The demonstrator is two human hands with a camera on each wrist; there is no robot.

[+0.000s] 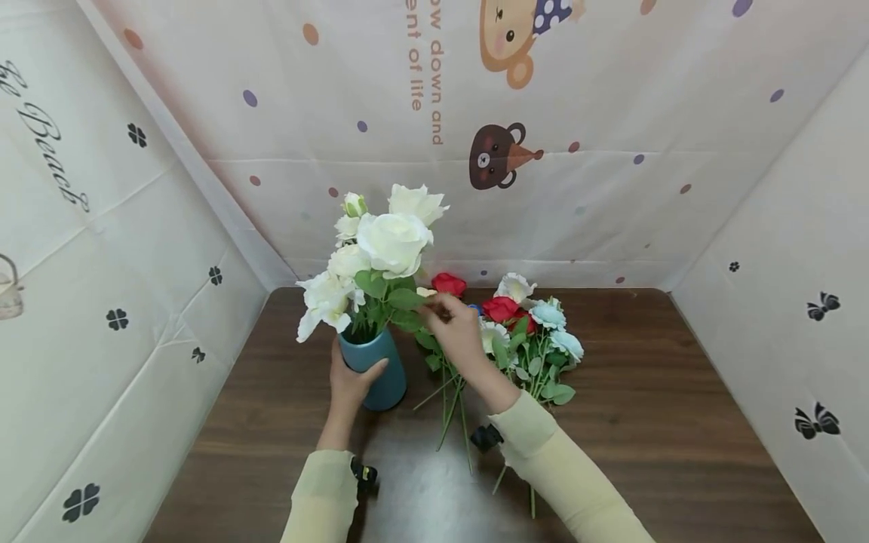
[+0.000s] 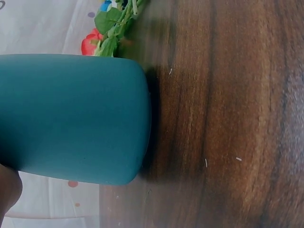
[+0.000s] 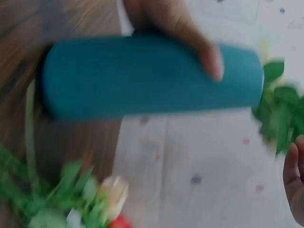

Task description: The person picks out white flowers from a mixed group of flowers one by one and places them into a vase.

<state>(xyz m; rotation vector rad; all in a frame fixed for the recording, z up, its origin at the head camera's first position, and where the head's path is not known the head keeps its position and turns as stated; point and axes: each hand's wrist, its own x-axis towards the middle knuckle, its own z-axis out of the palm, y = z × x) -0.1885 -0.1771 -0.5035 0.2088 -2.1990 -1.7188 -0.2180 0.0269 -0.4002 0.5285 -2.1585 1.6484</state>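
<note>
A teal vase [image 1: 375, 369] stands on the brown table, tilted a little in the head view, with several white artificial flowers [image 1: 394, 243] and green leaves in its mouth. My left hand [image 1: 353, 385] grips the vase near the rim, thumb across its front; the left wrist view shows only the vase's lower part [image 2: 80, 118] and a bit of that hand. To the right of the bouquet is my right hand [image 1: 453, 329], loosely bent fingers beside the outer leaves [image 1: 407, 299]. In the right wrist view its fingertips [image 3: 290, 164] show close to the blurred leaves [image 3: 280, 114].
Right of the vase lies a heap of artificial flowers: red roses [image 1: 501, 308], pale blue blooms [image 1: 565, 345] and white ones [image 1: 514, 287]. Their long green stems [image 1: 465, 422] point toward the table's front. Printed cloth walls [image 1: 380, 151] enclose the brown table [image 1: 645, 422] at back and sides.
</note>
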